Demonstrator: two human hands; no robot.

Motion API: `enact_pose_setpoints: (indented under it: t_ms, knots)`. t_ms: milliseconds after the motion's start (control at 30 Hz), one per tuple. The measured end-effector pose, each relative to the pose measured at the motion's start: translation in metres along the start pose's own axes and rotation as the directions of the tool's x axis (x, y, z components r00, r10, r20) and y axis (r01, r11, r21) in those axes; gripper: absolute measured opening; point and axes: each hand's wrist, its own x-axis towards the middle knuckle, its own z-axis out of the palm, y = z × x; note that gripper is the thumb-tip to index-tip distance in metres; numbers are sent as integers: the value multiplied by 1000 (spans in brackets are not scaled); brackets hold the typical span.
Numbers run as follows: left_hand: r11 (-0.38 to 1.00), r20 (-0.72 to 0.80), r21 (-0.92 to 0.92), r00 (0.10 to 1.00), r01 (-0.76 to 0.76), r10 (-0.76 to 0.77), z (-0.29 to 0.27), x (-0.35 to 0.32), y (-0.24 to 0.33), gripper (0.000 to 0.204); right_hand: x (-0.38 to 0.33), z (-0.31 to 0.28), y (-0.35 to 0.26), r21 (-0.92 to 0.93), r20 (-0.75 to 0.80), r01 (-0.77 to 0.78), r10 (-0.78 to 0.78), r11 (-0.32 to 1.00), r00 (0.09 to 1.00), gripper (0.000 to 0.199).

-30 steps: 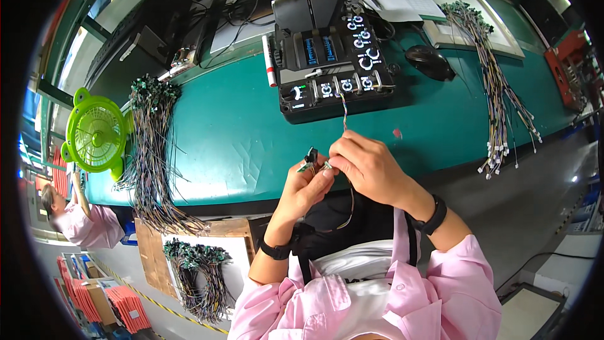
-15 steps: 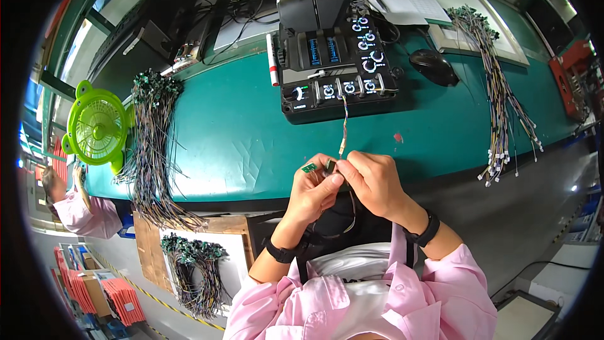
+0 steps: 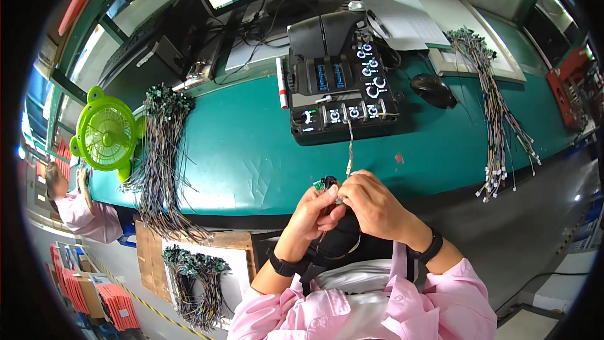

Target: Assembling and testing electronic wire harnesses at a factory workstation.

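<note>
Close together at the table's front edge, both hands are closed in a pinch. My left hand grips a small green circuit board with a black component on it. Against it, the fingertips of my right hand pinch what looks like a small pale wire connector, mostly hidden by the fingers. A multicoloured cable runs from the black control box down to a pale plug just above my right fingers. Thin wires hang below my hands toward my lap.
Wire harnesses with green boards lie in bundles on the left and right of the green table; another bundle lies on a lower board. A green fan, black mouse, marker and monitor surround the box. Another person sits far left.
The table and box appear lower in the picture, and the hands sit slightly lower too. The board has turned in my left fingers, showing its black part more. Both hands remain together.
</note>
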Motion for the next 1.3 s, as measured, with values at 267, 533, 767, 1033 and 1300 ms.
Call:
enact_pose_setpoints:
  t_ms: [267, 533, 767, 1033, 1300]
  knots:
    - [-221, 390, 841, 272, -493, 880, 13, 12, -21, 26, 1, -8, -1, 225, 285, -519, 454, 824, 844, 11]
    - [998, -34, -60, 999, -15, 13, 9, 3, -4, 17, 5, -2, 6, 37, -25, -42, 43, 998, 999, 16]
    - [733, -184, 591, 829, -337, 529, 21, 2, -12, 22, 4, -11, -3, 176, 267, -519, 467, 837, 843, 9]
    - [893, -222, 358, 904, -272, 364, 18, -3, -7, 16, 7, -1, 7, 51, -100, -16, 21, 999, 995, 16]
    - [350, -34, 873, 675, -338, 737, 20, 5, -12, 25, 1, -2, 3, 40, 207, -413, 396, 910, 894, 11]
